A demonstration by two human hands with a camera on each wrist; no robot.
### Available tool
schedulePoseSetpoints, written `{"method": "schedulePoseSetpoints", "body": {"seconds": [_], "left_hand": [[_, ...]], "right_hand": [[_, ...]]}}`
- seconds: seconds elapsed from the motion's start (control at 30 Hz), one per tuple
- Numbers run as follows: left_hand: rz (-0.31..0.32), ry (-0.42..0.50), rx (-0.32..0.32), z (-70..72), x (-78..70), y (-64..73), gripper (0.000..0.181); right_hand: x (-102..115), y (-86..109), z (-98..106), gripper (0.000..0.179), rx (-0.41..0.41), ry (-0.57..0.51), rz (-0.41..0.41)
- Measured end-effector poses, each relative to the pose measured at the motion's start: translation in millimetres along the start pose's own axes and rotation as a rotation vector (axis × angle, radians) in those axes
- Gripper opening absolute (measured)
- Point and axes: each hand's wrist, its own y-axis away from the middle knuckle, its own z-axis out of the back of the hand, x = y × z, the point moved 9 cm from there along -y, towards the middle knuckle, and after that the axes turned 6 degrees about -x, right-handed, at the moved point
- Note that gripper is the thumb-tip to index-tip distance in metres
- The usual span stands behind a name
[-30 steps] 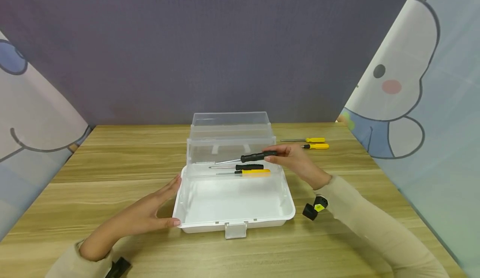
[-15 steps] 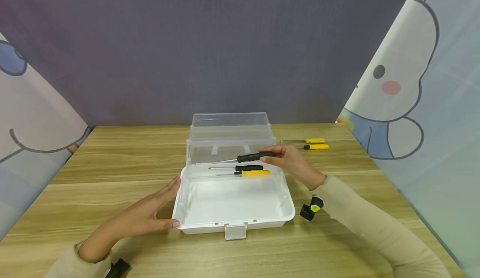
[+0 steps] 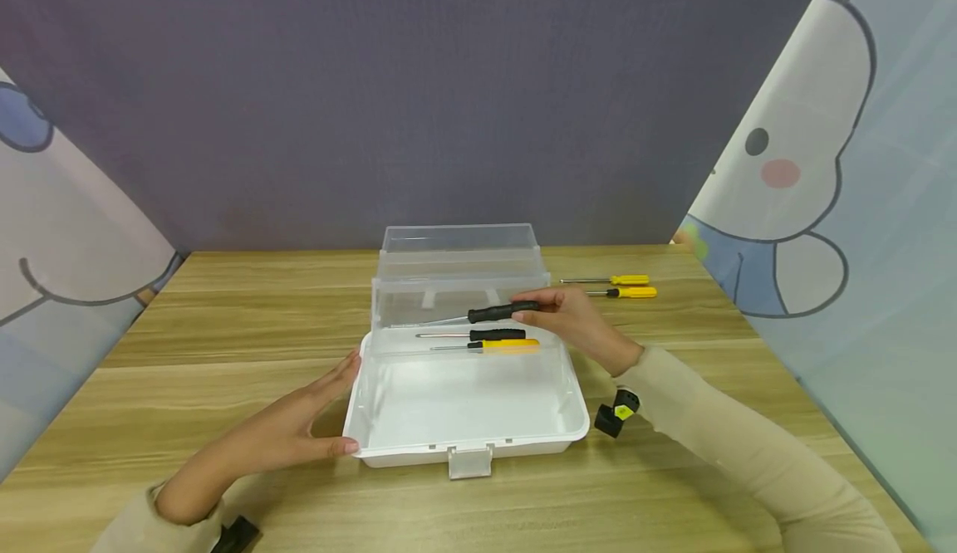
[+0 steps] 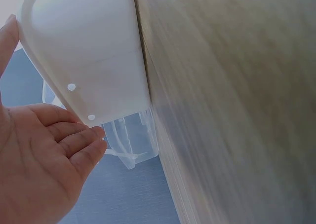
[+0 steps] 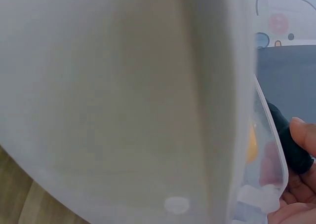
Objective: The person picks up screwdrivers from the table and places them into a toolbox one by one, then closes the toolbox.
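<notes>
**Black-handled screwdriver (image 3: 489,313) pinched in my right hand (image 3: 574,322), white box (image 3: 463,403) beside my left hand (image 3: 295,427)**

From my head, I see my right thumb and fingers closed on the handle, the metal shaft pointing left and dipping slightly. It is over the back of the box, at the clear lid (image 3: 459,265); I can't tell whether it touches the plastic. Just nearer me lie a second black-handled screwdriver (image 3: 499,335) and a yellow-handled screwdriver (image 3: 514,343), side by side, shafts leftward, partly behind clear plastic. My left hand is spread wide at the box's left side, thumb by the front corner, fingertips farther back. A clear latch (image 3: 469,462) hangs at the front. On the wooden table (image 3: 224,312), off to the right, are two more screwdrivers with yellow handles, a far one (image 3: 630,280) and a near one (image 3: 632,292).

From my left wrist, my fingers are extended and gripping nothing; their tips meet the box's rim, my thumb apart from them. Two small holes show in the white wall, with clear plastic beyond.

From my right wrist, the blurred white wall fills most of the view. At the right edge, my thumb presses the black handle against my fingers, next to a clear panel's edge.
</notes>
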Motion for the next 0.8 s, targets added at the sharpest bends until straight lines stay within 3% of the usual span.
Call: {"method": "schedulePoseSetpoints", "body": {"seconds": [0.8], "left_hand": [[0.016,-0.012,0.014,-1.8,1.2,-1.1,0.094]], "right_hand": [[3.6,-4.7,-4.4,0.038,0.019,-0.006,0.016]]}}
